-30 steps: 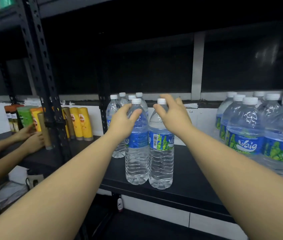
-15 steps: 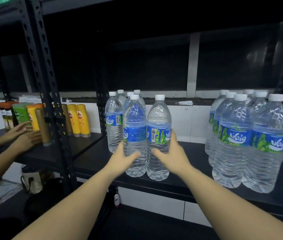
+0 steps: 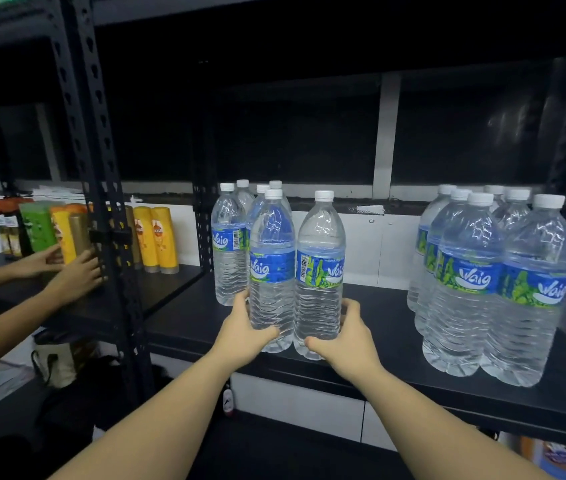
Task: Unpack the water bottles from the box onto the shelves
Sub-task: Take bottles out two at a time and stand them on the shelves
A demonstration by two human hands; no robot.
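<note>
- The left hand [image 3: 245, 329] is wrapped around the lower body of the front-left water bottle [image 3: 272, 268], thumb across its near side and fingers curled round its left flank.
- The right hand [image 3: 347, 336] grips the lower body of the front-right water bottle [image 3: 319, 271] in the same way, thumb in front near the base and fingers round its right flank.
- Both gripped bottles stand upright side by side, touching or very nearly so, near the front edge of the black shelf [image 3: 395, 344]; whether their bases rest fully on the shelf cannot be told.
- Each has a white cap and a blue and green "Waig" label.
- Just behind them stands a cluster of four more water bottles [image 3: 228, 244], upright, toward the shelf's left rear.
- Well apart on the right of the same shelf stands a second group of water bottles [image 3: 472, 282], packed closely together, upright.
- A perforated black metal upright [image 3: 101, 188] separates this shelf from the neighbouring shelf on the left.
- On that left shelf stand yellow bottles [image 3: 156, 237] along with green and orange containers [image 3: 37, 225].
- Another person's two hands [image 3: 77, 275] reach in from the left and touch those containers.
- No box is visible in the view.
</note>
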